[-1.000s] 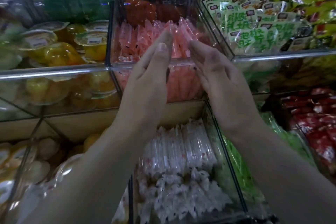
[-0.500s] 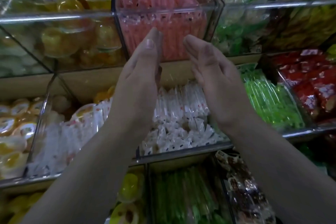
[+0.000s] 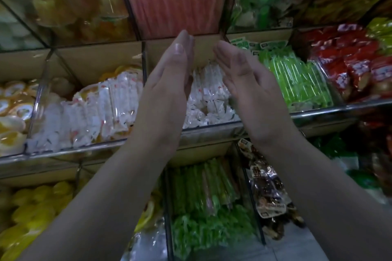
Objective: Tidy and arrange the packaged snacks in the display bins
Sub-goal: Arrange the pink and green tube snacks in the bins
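Note:
My left hand (image 3: 165, 89) and my right hand (image 3: 248, 85) are held up side by side with straight fingers and palms facing each other, holding nothing. They hover over a clear middle-row bin (image 3: 212, 127) of white packaged snack sticks (image 3: 207, 99). Whether the fingertips touch the packs cannot be told. A neighbouring bin to the left holds more white packs (image 3: 91, 112). Above is a bin of pink snack sticks (image 3: 176, 0).
Clear bins fill tiered shelves: yellow jelly cups (image 3: 12, 116) left, green sticks (image 3: 297, 78) and red packets (image 3: 356, 65) right. The lower row has green sticks (image 3: 203, 188), brown packets (image 3: 269, 193) and yellow items (image 3: 31, 214). A metal rail (image 3: 331, 110) edges the shelf.
Both hands have come down from the pink-stick bin to the white-pack bin one row lower, keeping the same open pose. The view has tilted downward.

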Tool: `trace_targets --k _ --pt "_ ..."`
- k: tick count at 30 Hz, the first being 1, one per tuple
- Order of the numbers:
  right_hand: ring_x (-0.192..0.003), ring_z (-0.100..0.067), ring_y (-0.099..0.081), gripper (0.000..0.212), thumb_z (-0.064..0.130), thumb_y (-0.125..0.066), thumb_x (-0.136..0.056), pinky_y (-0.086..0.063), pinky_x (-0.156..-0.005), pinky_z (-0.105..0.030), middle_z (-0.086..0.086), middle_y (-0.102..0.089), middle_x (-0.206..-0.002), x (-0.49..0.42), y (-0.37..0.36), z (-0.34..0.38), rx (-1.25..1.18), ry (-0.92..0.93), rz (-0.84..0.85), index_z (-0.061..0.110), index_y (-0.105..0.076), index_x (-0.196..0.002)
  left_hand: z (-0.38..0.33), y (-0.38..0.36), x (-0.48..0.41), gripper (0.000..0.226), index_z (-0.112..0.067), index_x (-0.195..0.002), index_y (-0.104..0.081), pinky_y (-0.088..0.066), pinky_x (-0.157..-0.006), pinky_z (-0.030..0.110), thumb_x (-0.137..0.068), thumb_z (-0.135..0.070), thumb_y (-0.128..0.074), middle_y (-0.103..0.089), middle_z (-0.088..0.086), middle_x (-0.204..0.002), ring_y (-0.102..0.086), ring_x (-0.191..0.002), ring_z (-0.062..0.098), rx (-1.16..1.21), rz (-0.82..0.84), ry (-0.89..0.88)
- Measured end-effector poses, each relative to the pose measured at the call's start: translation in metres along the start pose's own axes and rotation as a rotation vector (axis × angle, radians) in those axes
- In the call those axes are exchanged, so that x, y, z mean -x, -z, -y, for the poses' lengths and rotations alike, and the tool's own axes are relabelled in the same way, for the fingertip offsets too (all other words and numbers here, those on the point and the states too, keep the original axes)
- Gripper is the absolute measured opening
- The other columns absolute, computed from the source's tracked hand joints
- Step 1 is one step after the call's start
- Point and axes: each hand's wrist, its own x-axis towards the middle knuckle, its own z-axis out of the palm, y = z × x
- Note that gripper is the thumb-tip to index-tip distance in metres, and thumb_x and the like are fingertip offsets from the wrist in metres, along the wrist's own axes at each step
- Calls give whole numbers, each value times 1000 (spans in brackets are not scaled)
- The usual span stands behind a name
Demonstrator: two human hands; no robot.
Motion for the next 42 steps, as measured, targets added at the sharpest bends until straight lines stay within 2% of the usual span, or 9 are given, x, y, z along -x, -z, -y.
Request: trace_targets --k 6,11,16,20,26,28,32,36,42 --pt "-129 4 -46 64 60 -38 -90 -39 -105 -18 10 -48 -145 39 10 -10 -45 -55 10 23 -46 -142 11 -16 37 46 -21 -145 -44 -43 -98 15 -102 -40 -40 -49 -9 -145 -47 -129 -2 75 8 33" --pt "-119 13 -48 73 59 -36 -82 -39 -98 -7 10 -48 -145 71 19 -24 -47 -109 53 21 -43 -144 30 -23 67 51 -28 -144 -45 -38 -106 24 -97 -46 -39 -49 -15 -144 -45 -130 -3 32 -4 74" --pt "-130 6 -44 67 58 -35 -90 -36 -107 -15 16 -47 -142 96 23 -49 -49 -156 62 21 -42 -145 50 -30 95 39 -36 -132 -50 -37 -106 25 -97 -47 -39 -51 -13 -142 -47 -129 -1 54 -20 147" --pt "-129 3 -46 60 50 -36 -91 -37 -108 -18 13 -51 -140 111 24 -70 -53 -215 58 20 -45 -142 66 -31 112 59 -21 -140 -49 -39 -107 26 -89 -50 -40 -50 -6 -145 -46 -132 5 28 -93 228" --pt "-127 4 -48 56 53 -36 -88 -37 -110 -23 14 -54 -136 127 25 -101 -57 -308 54 25 -51 -135 84 -34 132 50 -24 -151 -29 -30 -107 19 -105 -39 -22 -37 -12 -153 -41 -128 -6 85 -58 308" --pt "-128 2 -48 48 53 -34 -89 -36 -112 -28 13 -54 -136 130 25 -113 -47 -333 58 33 -51 -129 96 -31 136 49 -23 -152 -28 -30 -104 19 -106 -37 -20 -37 -11 -153 -41 -124 -6 99 -80 339" --pt "-127 -1 -49 57 54 -35 -88 -36 -113 -31 9 -55 -137 134 22 -138 -45 -399 43 24 -53 -132 119 -27 142 48 -21 -152 -27 -27 -107 19 -106 -35 -21 -37 -11 -153 -38 -132 -4 135 -101 391" --pt "-126 -1 -50 40 57 -34 -86 -36 -113 -31 12 -57 -132 136 15 -162 -39 -455 86 38 -54 -115 145 -22 143 49 -20 -152 -26 -27 -110 22 -106 -35 -21 -35 -10 -154 -35 -138 1 149 -127 448" --pt "-125 -1 -51 44 58 -33 -91 -35 -113 -31 11 -59 -131 136 14 -197 -21 -569 91 32 -55 -119 178 -19 140 49 -22 -153 -25 -27 -110 23 -106 -36 -23 -33 -9 -155 -33 -140 3 146 -139 563"
